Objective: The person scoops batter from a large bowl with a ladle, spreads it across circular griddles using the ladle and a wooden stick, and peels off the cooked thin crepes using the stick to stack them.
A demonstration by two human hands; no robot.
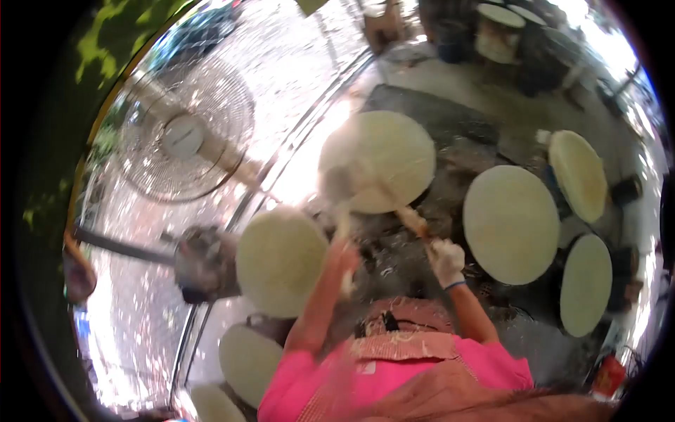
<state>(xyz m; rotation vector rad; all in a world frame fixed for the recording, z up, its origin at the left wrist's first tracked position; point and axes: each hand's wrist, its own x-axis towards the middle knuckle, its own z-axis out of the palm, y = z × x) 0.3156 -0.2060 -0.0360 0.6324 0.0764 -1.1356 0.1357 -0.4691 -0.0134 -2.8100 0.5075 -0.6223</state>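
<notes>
My left hand (pixel 342 259), smeared by motion, is closed around the pale handle of what looks like a ladle (pixel 337 184), its blurred grey round head over the left part of a large pale round disc (pixel 394 151). My right hand (pixel 447 261), in a whitish glove with a blue cuff, is closed around a brown wooden stick (pixel 411 219). The stick slants up and left, and its far end blurs out over the same disc. Left of my left hand is another pale round disc (pixel 281 260); a third disc (pixel 511 225) is right of my right hand.
A standing fan (pixel 186 137) is at the left, near a dark-grey machine-like object (pixel 205 260). More discs stand at right (pixel 578 176) and lower left (pixel 249 362). Several buckets (pixel 499 32) are at the back right. A red container (pixel 609 376) sits lower right.
</notes>
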